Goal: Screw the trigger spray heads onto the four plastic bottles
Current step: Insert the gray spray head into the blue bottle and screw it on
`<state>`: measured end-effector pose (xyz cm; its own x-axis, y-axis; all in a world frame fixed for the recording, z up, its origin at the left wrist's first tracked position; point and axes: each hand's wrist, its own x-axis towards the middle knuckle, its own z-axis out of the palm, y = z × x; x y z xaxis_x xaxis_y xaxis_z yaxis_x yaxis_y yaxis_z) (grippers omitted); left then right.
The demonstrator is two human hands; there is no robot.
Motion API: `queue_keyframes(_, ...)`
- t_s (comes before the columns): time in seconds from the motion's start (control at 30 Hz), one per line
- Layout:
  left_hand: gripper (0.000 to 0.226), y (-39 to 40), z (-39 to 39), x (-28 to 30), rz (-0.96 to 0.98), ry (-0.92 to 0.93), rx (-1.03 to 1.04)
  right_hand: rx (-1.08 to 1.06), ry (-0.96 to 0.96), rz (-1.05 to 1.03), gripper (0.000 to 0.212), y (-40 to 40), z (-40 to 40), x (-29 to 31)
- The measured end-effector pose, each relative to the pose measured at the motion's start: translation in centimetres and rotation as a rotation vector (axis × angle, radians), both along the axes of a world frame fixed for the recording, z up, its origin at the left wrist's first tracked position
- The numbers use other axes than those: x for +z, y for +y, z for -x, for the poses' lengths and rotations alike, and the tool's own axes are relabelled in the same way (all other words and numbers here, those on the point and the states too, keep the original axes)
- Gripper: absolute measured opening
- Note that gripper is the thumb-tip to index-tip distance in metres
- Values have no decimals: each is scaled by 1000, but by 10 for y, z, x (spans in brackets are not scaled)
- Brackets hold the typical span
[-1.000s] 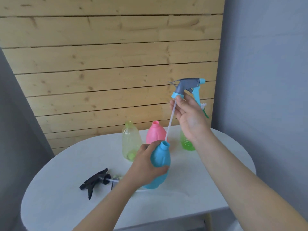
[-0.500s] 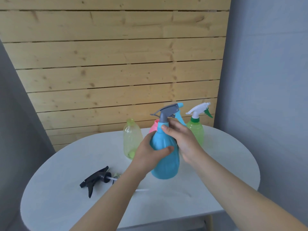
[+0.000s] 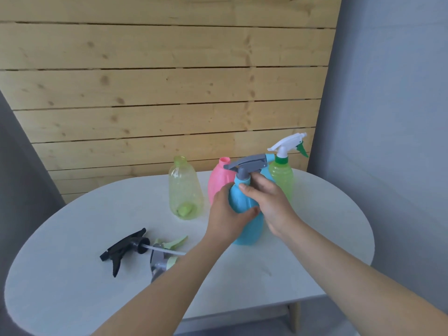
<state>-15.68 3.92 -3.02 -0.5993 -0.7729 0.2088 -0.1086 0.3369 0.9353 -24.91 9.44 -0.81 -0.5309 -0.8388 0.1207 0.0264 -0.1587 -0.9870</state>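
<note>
A blue bottle (image 3: 251, 229) stands upright on the white table (image 3: 303, 251). My left hand (image 3: 226, 219) grips its body. A grey spray head (image 3: 247, 164) sits on the bottle's neck, and my right hand (image 3: 269, 200) holds its blue collar between thumb and fingers. Behind stand a pink bottle (image 3: 219, 180) and a clear yellow bottle (image 3: 185, 190), both without heads, and a green bottle (image 3: 282, 175) capped with a white spray head (image 3: 287, 143). A black spray head (image 3: 123, 249) and a grey-green spray head (image 3: 162, 254) lie at the left front, the latter partly behind my left forearm.
The table is oval, its front edge close to me. A wooden plank wall (image 3: 169, 93) rises right behind the bottles, and a grey wall (image 3: 388, 117) stands to the right. A table leg (image 3: 294, 316) shows below the front right edge.
The grey spray head, held high with its tube over the tilted bottle, came down onto the neck. The blue bottle now stands on the table, and my right hand has dropped to the collar.
</note>
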Motion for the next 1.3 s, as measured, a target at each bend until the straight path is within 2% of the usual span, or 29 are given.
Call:
queue_keyframes(0.13, 66, -6, -7, -3, 34, -58, -75, 20, 33, -13, 35, 3, 3, -4)
queue_keyframes(0.2, 69, -10, -13, -3, 33, -93, -124, 25, 61, -25, 34, 5, 3, -5)
queue_keyframes(0.33, 58, -15, -25, 3, -123, -66, -278, 25, 119, -37, 36, 8, 2, -6)
queue_keyframes(0.4, 56, -20, -28, 12, -259, 55, -263, 28, 150, -55, 38, 8, 1, -6)
queue_keyframes(0.47, 39, -22, -28, 23, -344, 184, -198, 33, 165, -69, 39, 10, 0, -6)
queue_keyframes(0.57, 7, -19, -26, 31, -273, 161, -92, 47, 167, -83, 38, 13, -3, -7)
queue_keyframes(0.77, 12, -14, -21, 28, -224, 133, -80, 111, 137, -139, 41, 24, 4, -7)
queue_keyframes(0.87, 8, -12, -21, 26, -211, 145, -75, 108, -38, -89, 29, 30, 4, -6)
queue_keyframes(0.9, 7, -12, -22, 26, -209, 148, -71, 102, -88, -64, 36, 31, 5, -5)
queue_keyframes(0.97, 7, -11, -23, 25, -203, 149, -67, 38, -128, -54, 75, 33, 9, -3)
queue_keyframes(1.0, 8, -11, -23, 25, -195, 146, -68, -15, -51, -55, 81, 35, 9, 1)
queue_keyframes(1.03, 8, -11, -24, 24, -182, 140, -70, -54, 91, -49, 70, 36, 10, 6)
queue_keyframes(1.07, 9, -12, -25, 24, -168, 136, -71, -78, 232, -35, 50, 35, 11, 10)
queue_keyframes(1.1, 11, -12, -25, 22, -160, 135, -72, -106, 334, -21, 32, 35, 11, 15)
queue_keyframes(1.13, 12, -12, -25, 21, -152, 134, -74, -131, 377, 2, 23, 34, 12, 20)
queue_keyframes(1.23, 6, -12, -25, 18, -146, 141, -113, -179, 454, 36, 27, 30, 14, 34)
queue_keyframes(1.3, 8, -9, -23, 16, -145, 146, -130, -191, 563, 42, 17, 27, 15, 44)
